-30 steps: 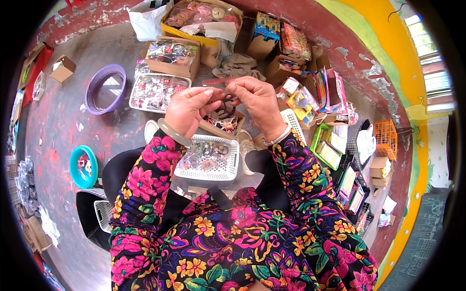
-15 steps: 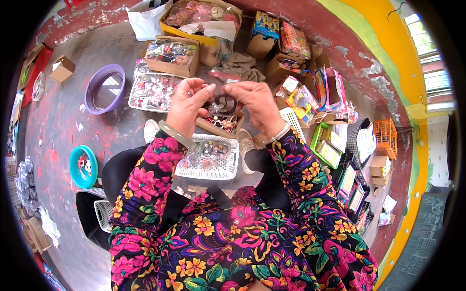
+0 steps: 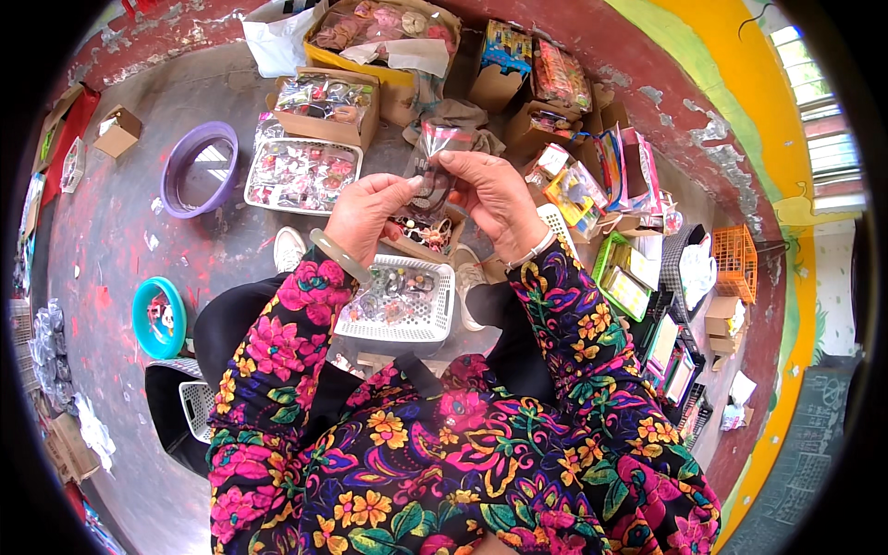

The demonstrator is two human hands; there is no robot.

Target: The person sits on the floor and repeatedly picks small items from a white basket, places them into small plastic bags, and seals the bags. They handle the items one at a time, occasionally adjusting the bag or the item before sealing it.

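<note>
We have both hands on one clear plastic bag (image 3: 433, 171), held up in front of us above the floor (image 3: 111, 268). Left hand (image 3: 379, 211): thumb and forefinger pinching the bag's left edge. Right hand (image 3: 495, 199): thumb and fingers gripping its right side, thumb a bit higher than the left one. Bag has a reddish band near the top and dark contents below; too small for us to identify. In view, bag sits between a gray-brown cloth (image 3: 470, 115) and a cardboard box (image 3: 407, 246) of small colourful bits. Nearer us: white perforated basket (image 3: 442, 310) with small packaged pieces, between our two shoes. Upper left: second white basket (image 3: 277, 203), full of packets, with a purple basin (image 3: 169, 190) just beside it. Teal basin (image 3: 145, 339) is lower left, a few colourful things inside. Right side: green basket (image 3: 603, 262) with yellowish packs, orange crate (image 3: 733, 264) further out.
</note>
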